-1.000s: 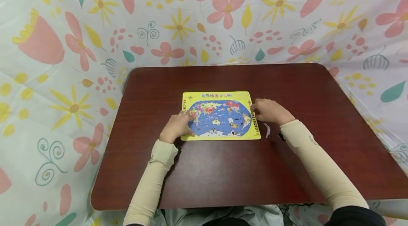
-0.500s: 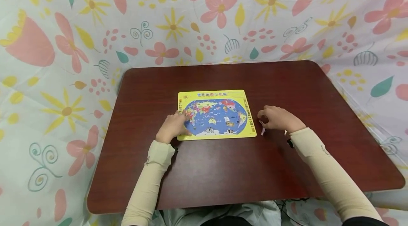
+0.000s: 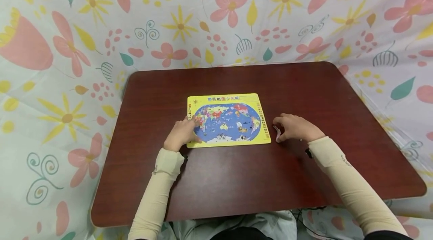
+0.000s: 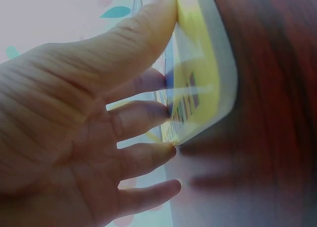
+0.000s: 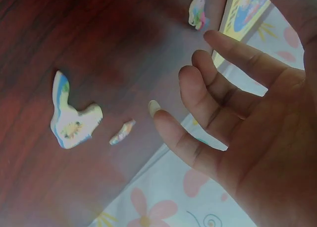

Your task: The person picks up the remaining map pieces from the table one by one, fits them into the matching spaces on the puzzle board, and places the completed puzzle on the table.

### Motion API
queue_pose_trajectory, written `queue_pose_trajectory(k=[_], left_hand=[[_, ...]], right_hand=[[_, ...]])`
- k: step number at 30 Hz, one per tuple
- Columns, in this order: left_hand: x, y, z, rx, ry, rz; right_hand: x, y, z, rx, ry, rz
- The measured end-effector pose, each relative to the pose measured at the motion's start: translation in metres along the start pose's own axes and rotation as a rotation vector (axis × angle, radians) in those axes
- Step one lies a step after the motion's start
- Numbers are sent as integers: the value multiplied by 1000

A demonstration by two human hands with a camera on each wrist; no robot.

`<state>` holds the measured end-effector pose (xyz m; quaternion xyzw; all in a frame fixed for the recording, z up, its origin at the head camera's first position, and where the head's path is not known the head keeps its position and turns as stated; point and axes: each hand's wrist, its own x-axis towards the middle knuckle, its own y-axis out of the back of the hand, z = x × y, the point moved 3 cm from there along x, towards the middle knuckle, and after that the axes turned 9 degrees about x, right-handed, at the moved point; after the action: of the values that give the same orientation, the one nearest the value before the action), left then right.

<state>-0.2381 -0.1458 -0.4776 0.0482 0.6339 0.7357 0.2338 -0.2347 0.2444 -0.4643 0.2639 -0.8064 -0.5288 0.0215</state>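
A yellow world-map puzzle board (image 3: pixel 228 119) lies flat on the dark red table (image 3: pixel 236 180). My left hand (image 3: pixel 188 129) rests on the board's left edge; in the left wrist view its thumb lies along the board's top and straight fingers (image 4: pixel 148 113) touch the board (image 4: pixel 203 73) at its edge. My right hand (image 3: pixel 281 127) hovers over the table just right of the board, fingers loosely bent and holding nothing (image 5: pixel 198 73). A small pale puzzle piece (image 3: pixel 277 133) lies by its fingertips. Two more loose pieces (image 5: pixel 74 120) (image 5: pixel 122 132) lie on the table under that hand.
A flower-print cloth (image 3: pixel 216 18) hangs round the table on all sides. Beige sleeves (image 3: pixel 341 180) cover both forearms. The table's front edge is close to the body.
My right hand has left the board's right edge and moved down and right onto the table beside the loose piece. The left hand has stayed on the board's left edge.
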Motion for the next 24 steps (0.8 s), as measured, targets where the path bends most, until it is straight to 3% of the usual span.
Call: queue_pose_trajectory(k=[24], left_hand=[[3,-2,-1,20,0,-11]], right_hand=[[4,-5,5,-84,-25,65]])
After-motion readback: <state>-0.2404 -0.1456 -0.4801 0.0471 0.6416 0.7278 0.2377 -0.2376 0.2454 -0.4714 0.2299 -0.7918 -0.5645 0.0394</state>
